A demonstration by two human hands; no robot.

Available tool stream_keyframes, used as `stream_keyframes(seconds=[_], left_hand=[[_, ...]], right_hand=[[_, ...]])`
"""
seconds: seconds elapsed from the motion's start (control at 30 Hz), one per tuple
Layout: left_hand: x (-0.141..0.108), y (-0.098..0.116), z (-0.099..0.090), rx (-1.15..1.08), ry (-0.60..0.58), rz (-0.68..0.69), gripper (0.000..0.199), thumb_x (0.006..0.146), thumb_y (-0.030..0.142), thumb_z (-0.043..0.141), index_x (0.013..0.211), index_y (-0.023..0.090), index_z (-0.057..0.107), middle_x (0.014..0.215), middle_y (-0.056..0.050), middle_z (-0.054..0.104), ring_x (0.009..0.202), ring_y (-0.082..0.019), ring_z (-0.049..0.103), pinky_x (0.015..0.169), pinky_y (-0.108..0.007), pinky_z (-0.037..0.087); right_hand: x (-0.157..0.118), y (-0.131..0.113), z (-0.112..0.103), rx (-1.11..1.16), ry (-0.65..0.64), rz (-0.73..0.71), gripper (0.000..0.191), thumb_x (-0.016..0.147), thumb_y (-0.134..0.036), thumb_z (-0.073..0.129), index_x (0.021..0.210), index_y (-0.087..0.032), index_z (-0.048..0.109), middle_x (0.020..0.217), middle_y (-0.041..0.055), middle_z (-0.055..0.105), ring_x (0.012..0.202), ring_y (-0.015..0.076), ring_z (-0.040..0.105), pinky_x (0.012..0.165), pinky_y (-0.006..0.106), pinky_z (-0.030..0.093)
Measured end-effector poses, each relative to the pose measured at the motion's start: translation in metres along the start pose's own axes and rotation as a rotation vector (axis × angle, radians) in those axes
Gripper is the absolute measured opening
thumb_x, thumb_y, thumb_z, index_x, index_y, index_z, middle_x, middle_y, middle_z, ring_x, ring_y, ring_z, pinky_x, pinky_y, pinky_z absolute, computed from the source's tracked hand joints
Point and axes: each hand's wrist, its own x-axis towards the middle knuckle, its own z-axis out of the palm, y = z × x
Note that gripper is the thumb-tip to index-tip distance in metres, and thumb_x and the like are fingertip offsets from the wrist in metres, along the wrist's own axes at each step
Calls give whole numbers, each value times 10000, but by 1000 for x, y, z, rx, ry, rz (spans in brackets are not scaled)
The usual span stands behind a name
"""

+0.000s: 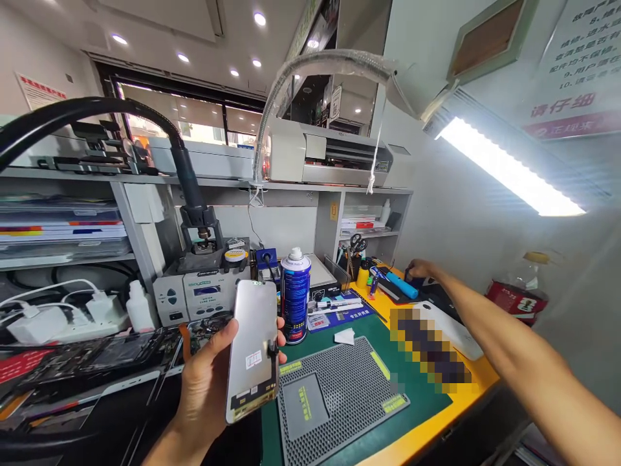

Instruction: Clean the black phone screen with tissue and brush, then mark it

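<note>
A phone screen panel [251, 343] stands nearly upright in my left hand [206, 369], its grey metal back with a small white label facing me. My thumb presses its left edge and my fingertips show at its right edge. My right hand [421, 269] reaches far to the right rear of the yellow table, its fingers curled near dark items; what they hold, if anything, is too small to tell. A grey perforated repair mat [347, 401] lies on the green mat [427, 402], with a crumpled white piece [344, 336] at its back edge.
A blue spray can [294, 298] stands behind the mat. Phone parts and a soldering station [194, 294] are at the left. A blurred dark object [431, 349] and a white phone back [456, 330] lie at the right, under my forearm. A bright lamp [509, 168] hangs above.
</note>
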Motion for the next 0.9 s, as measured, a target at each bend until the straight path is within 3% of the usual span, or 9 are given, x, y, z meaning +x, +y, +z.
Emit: stream_keyframes(seconds=[0.13,0.27,0.33,0.4,0.47,0.57,0.7,0.8,0.9], left_hand=[[-1,1,-1,-12,-26,11,449,880,409,536,1184,104,664,1033,-179,692,851,-288,668,755,-409,557],[0,3,3,4,-34,60,439,875,432,547,1107,87,687,945,-163,697,788,-255,662,720,-370,557],[0,5,5,8,-47,75,456,865,451,560,1071,67,693,904,-160,692,757,-236,654,703,-345,555],[0,5,7,-5,-49,84,453,857,450,571,1061,64,691,931,-157,687,766,-226,647,700,-335,555],[0,6,6,-26,-45,103,433,860,433,570,1076,75,684,983,-151,678,788,-221,641,704,-336,557],[1,5,4,-26,-75,103,437,878,440,541,1090,82,673,974,-147,670,766,-221,641,684,-343,553],[2,5,1,0,-55,154,414,913,417,483,1117,99,652,1033,-162,658,819,-253,646,712,-389,554],[2,6,0,12,-33,178,412,927,407,458,1124,95,642,1064,-174,649,863,-268,644,743,-409,554],[3,6,1,22,-37,183,435,934,419,443,1146,90,632,1061,-173,646,858,-270,645,741,-415,555]], right_hand=[[6,9,-10,204,-118,121,283,963,-332,572,1208,-196,608,1255,90,603,1035,215,629,868,404,543],[3,-6,-19,475,-218,115,248,967,-344,563,1166,-209,624,1201,90,630,979,197,637,826,381,558],[-7,-23,-22,613,-267,88,281,975,-377,543,1164,-182,614,1124,91,649,879,169,650,751,338,565],[-24,-47,-24,739,-328,32,306,989,-452,462,1153,-252,626,1049,95,684,744,145,644,607,266,538],[-44,-74,-24,845,-418,-48,390,933,-464,475,1220,-243,619,1032,151,714,655,203,663,461,298,492],[-69,-118,-18,935,-520,-168,425,848,-485,547,1150,-204,650,968,145,722,607,230,674,435,325,492],[-78,-171,6,1016,-446,-298,375,755,-443,728,1019,-214,591,1017,93,694,807,233,704,629,343,584],[-76,-201,29,1032,-288,-368,505,724,-415,775,1114,-219,520,1096,83,658,924,223,682,832,408,574],[-79,-219,50,995,-212,-453,641,710,-395,793,1249,-221,494,1149,93,642,953,223,667,903,435,537]])
